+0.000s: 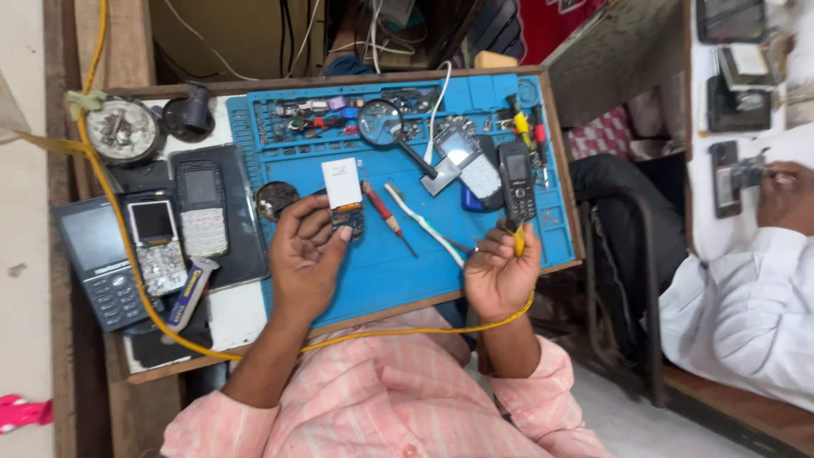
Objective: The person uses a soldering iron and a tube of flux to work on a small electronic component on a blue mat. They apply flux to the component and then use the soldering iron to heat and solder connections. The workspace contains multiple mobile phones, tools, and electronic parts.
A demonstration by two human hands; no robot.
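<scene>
My left hand (307, 254) holds a small phone circuit board with a white screen panel (343, 188) over the blue work mat (373, 271). My right hand (500, 270) grips a yellow-handled tool (518, 239) whose yellow cord (127, 246) loops back across my chest to the left side of the bench. A red-handled screwdriver (386, 215) and a white toothbrush (421, 222) lie on the mat between my hands. Just above my right hand rests a black keypad phone (516, 180).
A magnifying glass (383, 125), an opened phone (466, 161) and small parts trays sit at the mat's far edge. Several old phones (202, 208) and a round tin (127, 131) lie left. A person in white (746, 305) works at a table on the right.
</scene>
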